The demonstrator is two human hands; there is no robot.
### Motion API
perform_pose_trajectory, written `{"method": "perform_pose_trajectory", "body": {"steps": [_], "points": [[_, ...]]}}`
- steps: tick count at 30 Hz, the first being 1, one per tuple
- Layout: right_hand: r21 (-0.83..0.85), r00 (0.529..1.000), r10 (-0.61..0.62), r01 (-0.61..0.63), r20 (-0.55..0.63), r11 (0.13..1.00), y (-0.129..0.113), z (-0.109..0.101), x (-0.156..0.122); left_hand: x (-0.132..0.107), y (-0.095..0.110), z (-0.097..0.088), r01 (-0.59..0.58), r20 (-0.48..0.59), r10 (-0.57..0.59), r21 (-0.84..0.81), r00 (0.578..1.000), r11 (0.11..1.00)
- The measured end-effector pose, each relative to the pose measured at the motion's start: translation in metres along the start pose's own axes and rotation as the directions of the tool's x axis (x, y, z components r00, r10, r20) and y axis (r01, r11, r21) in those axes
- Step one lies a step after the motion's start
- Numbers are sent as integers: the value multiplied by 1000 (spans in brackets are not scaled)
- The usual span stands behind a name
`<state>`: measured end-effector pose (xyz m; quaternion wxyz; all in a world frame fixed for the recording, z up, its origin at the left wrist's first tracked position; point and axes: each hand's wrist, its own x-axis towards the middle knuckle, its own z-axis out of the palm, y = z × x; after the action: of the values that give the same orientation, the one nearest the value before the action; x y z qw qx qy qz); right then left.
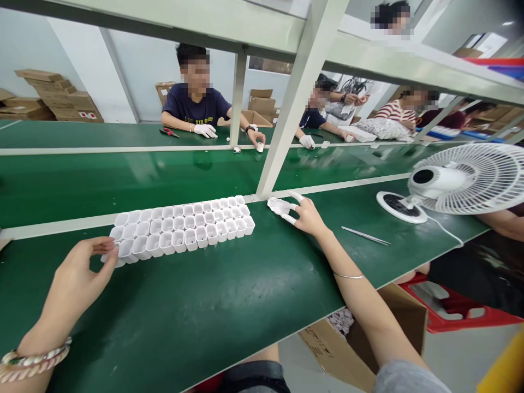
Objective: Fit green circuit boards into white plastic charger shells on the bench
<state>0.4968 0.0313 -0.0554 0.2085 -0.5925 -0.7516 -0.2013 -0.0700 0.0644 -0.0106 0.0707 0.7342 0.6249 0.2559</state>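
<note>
a long green bench (213, 311) runs left to right. on it lies a white tray of small cups (182, 226), a small white piece (277, 206) just right of it, metal tweezers (365, 235) farther right, and a white fan (450, 185) at the right end.

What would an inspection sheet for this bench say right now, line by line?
Surface: green bench top, with a white dividing strip along its far side.
Job's things: white cups set in rows as one long block; small white piece just past its right end.
Clutter: tweezers lying flat; desk fan standing at the right.
Hands: left hand pinches the block's left end; right hand, with white cots on its fingertips, is spread open and touches the small white piece.
Cables: fan cable runs toward the front edge.
Surroundings: cardboard box below the bench; co-workers seated across the belt.
</note>
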Motion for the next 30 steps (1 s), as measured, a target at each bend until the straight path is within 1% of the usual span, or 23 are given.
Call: {"method": "perform_pose_trajectory", "body": {"steps": [6, 12, 17, 24, 27, 30], "points": [[1, 1000, 0, 0, -10, 1000, -2, -3, 1, 0, 0, 0, -5, 4, 5, 2, 1000, 1000], [-33, 999, -35, 36, 27, 999, -3, -3, 2, -1, -4, 1, -16, -7, 16, -3, 1000, 1000], [-32, 1000, -14, 14, -3, 999, -3, -6, 2, 0, -2, 1, -9, 8, 9, 7, 1000, 1000], [-31, 999, -25, 26, 24, 999, -3, -3, 2, 0, -5, 2, -36, -2, 36, -4, 999, 999], [-34, 1000, -19, 19, 10, 999, -2, -3, 1, 0, -4, 2, -34, 0, 34, 2, 999, 999], [-24, 999, -40, 39, -8, 999, -2, -2, 1, 0, -4, 2, -32, 12, 31, 7, 999, 999]]}}
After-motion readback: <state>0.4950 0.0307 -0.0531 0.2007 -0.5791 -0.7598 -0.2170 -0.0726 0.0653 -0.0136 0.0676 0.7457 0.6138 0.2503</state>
